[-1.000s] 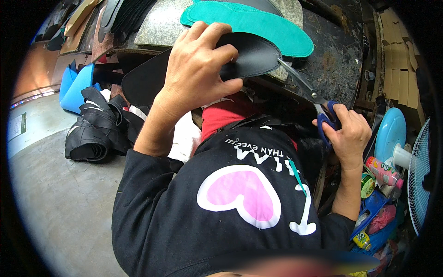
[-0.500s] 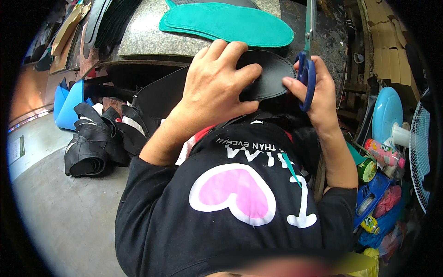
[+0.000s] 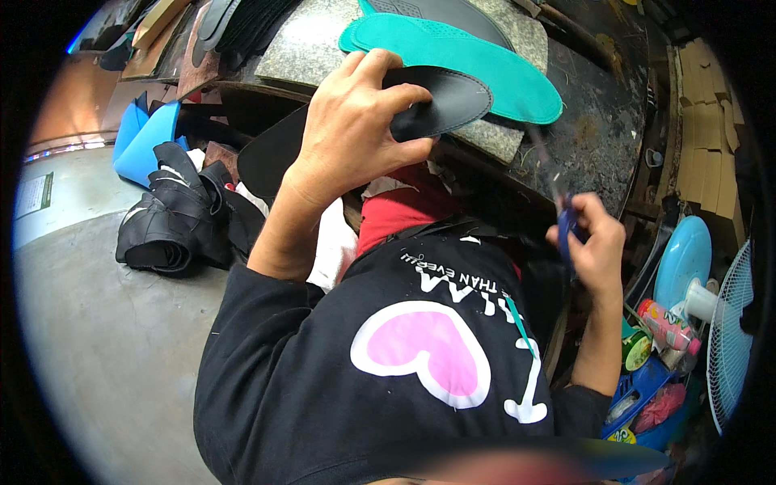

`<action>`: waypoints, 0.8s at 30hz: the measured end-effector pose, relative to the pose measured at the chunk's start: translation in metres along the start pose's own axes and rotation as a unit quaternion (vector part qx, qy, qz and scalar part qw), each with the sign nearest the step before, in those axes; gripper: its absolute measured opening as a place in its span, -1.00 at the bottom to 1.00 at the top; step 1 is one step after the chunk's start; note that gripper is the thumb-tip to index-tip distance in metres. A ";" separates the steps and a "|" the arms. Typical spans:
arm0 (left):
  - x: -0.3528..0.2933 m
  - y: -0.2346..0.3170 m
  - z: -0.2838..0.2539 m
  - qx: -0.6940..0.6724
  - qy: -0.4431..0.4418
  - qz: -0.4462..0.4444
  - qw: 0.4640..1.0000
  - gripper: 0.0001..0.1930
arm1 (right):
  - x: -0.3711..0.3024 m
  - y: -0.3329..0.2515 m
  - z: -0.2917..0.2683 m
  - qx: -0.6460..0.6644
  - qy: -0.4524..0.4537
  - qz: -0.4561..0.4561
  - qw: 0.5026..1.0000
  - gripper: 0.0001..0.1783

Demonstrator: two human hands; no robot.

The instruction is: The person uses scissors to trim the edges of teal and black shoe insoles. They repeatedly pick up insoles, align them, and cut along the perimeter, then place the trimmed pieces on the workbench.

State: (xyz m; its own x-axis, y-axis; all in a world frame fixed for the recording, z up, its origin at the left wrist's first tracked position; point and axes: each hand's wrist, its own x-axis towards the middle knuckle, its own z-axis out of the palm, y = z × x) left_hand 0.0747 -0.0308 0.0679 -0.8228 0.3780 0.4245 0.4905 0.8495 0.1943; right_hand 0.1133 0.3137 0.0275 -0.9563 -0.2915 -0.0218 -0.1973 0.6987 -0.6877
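My left hand (image 3: 356, 125) grips a black insole (image 3: 453, 101) with stitching along its rounded edge, thumb below and fingers over it. A matte black piece (image 3: 271, 158) shows left of my wrist; whether it belongs to the insole, I cannot tell. Off to the right, my right hand (image 3: 600, 246) is closed round the blue handles of a pair of scissors (image 3: 568, 226). Their blades point away from me and are smeared by motion, apart from the insole. Green insoles (image 3: 485, 73) with stitched edges lie beyond my left hand on a speckled stone slab (image 3: 311, 48).
The slab rests on a dark worn workbench (image 3: 598, 145). More black insoles (image 3: 250, 28) are stacked at the far left. Blue sheet material (image 3: 145, 141) and a rolled black bundle (image 3: 170, 218) sit on the left. A fan (image 3: 731, 299), bottles (image 3: 667, 323) and cardboard (image 3: 707, 137) stand at right.
My right hand with the scissors has drawn away from the insole's edge, to the right and nearer me. The left hand still holds the insole, now slightly left. The whole view has shifted.
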 end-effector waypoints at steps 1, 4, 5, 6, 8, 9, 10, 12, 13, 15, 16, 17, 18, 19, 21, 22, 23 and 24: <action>0.000 0.000 -0.001 -0.001 -0.002 -0.007 1.000 -0.55 | -0.004 -0.004 -0.002 0.031 -0.062 0.007 0.998 -0.51; -0.001 0.004 -0.001 -0.005 0.000 -0.027 1.000 -0.56 | -0.010 -0.018 0.008 0.098 -0.170 0.046 0.979 -0.46; -0.001 0.006 0.000 -0.007 0.004 -0.030 1.000 -0.56 | -0.010 -0.022 0.010 0.030 -0.163 0.027 0.986 -0.45; -0.002 0.009 0.000 -0.006 0.006 -0.032 0.999 -0.56 | -0.011 -0.025 0.013 0.008 -0.115 0.018 0.993 -0.44; -0.002 0.013 0.001 -0.003 0.018 -0.029 0.999 -0.56 | -0.011 -0.030 0.018 -0.047 -0.028 0.009 0.998 -0.43; -0.002 0.015 0.001 -0.005 0.018 -0.034 0.999 -0.56 | -0.009 -0.031 0.021 -0.082 0.023 -0.011 0.996 -0.40; -0.003 0.017 0.001 -0.007 0.020 -0.040 0.999 -0.56 | -0.008 -0.032 0.021 -0.109 0.056 -0.027 0.992 -0.40; -0.003 0.020 0.001 -0.011 0.023 -0.045 0.999 -0.56 | -0.007 -0.032 0.021 -0.142 0.098 -0.050 0.984 -0.39; -0.003 0.021 0.001 -0.014 0.025 -0.044 0.999 -0.56 | -0.007 -0.031 0.021 -0.173 0.111 -0.065 0.976 -0.40; -0.003 0.022 0.000 -0.016 0.026 -0.044 0.999 -0.56 | -0.007 -0.029 0.019 -0.236 0.135 -0.095 0.958 -0.41; -0.003 0.023 0.000 -0.015 0.025 -0.043 0.999 -0.56 | -0.008 -0.028 0.019 -0.251 0.137 -0.097 0.953 -0.43; -0.003 0.024 -0.001 -0.012 0.025 -0.041 0.999 -0.56 | -0.009 -0.027 0.018 -0.267 0.140 -0.099 0.948 -0.44; -0.004 0.025 -0.001 -0.010 0.023 -0.041 0.999 -0.55 | -0.010 -0.025 0.018 -0.283 0.143 -0.102 0.943 -0.46; -0.004 0.026 -0.001 -0.005 0.022 -0.040 0.999 -0.55 | -0.010 -0.022 0.017 -0.292 0.147 -0.122 0.937 -0.54; -0.004 0.028 -0.001 -0.016 0.022 -0.042 0.999 -0.55 | -0.009 -0.016 0.014 -0.179 0.082 -0.002 0.980 -0.58; -0.005 0.028 0.000 -0.032 0.026 -0.045 0.998 -0.54 | -0.008 -0.013 0.011 -0.119 0.051 0.065 0.989 -0.60; -0.005 0.028 0.001 -0.045 0.035 -0.045 0.997 -0.54 | -0.005 -0.009 0.009 0.105 0.000 0.149 0.983 -0.60; -0.005 0.028 0.002 -0.051 0.040 -0.040 0.997 -0.52 | -0.001 -0.006 0.008 0.286 -0.049 0.198 0.936 -0.59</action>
State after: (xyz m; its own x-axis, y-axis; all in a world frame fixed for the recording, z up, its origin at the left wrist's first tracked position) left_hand 0.0919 -0.0084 0.0690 -0.8369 0.2773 0.4719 0.4546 0.8323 0.3172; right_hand 0.1169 0.3048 0.0258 -0.9003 -0.1607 -0.4046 0.3437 0.3079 -0.8872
